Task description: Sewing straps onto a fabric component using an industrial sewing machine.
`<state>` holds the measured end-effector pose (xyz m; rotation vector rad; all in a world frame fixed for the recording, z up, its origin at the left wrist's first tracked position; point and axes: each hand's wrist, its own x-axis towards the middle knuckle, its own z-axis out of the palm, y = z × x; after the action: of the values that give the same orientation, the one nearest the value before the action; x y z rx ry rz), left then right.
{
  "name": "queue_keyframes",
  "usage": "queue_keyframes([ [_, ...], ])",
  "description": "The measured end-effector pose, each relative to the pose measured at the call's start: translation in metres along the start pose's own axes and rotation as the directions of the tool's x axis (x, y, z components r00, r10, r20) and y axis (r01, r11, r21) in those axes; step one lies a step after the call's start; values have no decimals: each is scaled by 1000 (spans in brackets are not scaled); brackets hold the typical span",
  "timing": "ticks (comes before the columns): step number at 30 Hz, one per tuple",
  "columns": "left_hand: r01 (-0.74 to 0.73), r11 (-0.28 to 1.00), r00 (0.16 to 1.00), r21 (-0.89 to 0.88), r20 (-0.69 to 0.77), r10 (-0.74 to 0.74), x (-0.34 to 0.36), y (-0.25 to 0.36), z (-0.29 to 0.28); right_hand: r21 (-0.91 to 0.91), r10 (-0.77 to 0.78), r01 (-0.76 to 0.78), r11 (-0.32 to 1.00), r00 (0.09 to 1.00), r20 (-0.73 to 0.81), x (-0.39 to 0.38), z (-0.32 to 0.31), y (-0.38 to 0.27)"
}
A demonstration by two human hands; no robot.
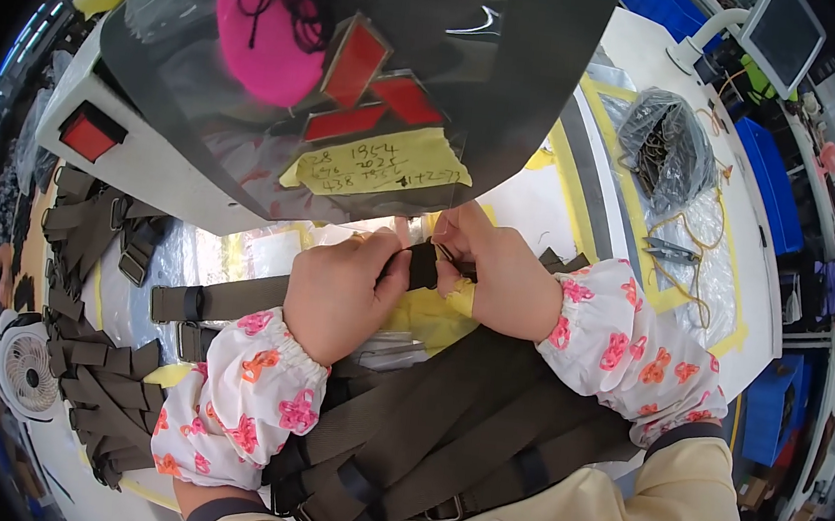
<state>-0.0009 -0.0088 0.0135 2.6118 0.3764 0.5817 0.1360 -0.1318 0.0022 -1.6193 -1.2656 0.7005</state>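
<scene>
A dark olive webbing strap (pixel 238 296) runs sideways under the machine's dark front. Near its right end my left hand (pixel 347 282) is closed, with thumb and fingers pinching the webbing. My right hand (pixel 504 281) pinches the same strap just to the right, and a bit of yellow tape wraps one of its fingers. Between the two hands a short stretch of webbing shows. What lies beyond the fingertips is partly hidden by the machine. A thick pile of similar straps (pixel 442 424) with metal buckles rests across my lap and the table edge.
The white machine (pixel 172 151) stands close above my hands, with a pink tag (pixel 264 25) on its cover. More buckled straps (pixel 104 381) are heaped at left, beside a small fan (pixel 28 369). At right lie thread snips (pixel 672 251) and a plastic bag (pixel 664 149) of small parts.
</scene>
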Motion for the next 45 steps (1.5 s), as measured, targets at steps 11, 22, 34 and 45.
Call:
queue_keyframes([
  [11,-61,974,996,-219,46,73,0,0,-12,-61,-217,210,976,967,-137,-8,8,-8],
  [22,-227,966,962,-124,-186,202,-7,16,4,538,230,-234,810,970,77,-4,6,-8],
  [34,125,834,991,-537,31,-129,-7,-4,8,322,355,-426,846,899,256,-3,-2,-15],
  [45,-419,814,906,402,122,406,-8,14,3,448,352,-366,816,929,118,-4,4,-14],
])
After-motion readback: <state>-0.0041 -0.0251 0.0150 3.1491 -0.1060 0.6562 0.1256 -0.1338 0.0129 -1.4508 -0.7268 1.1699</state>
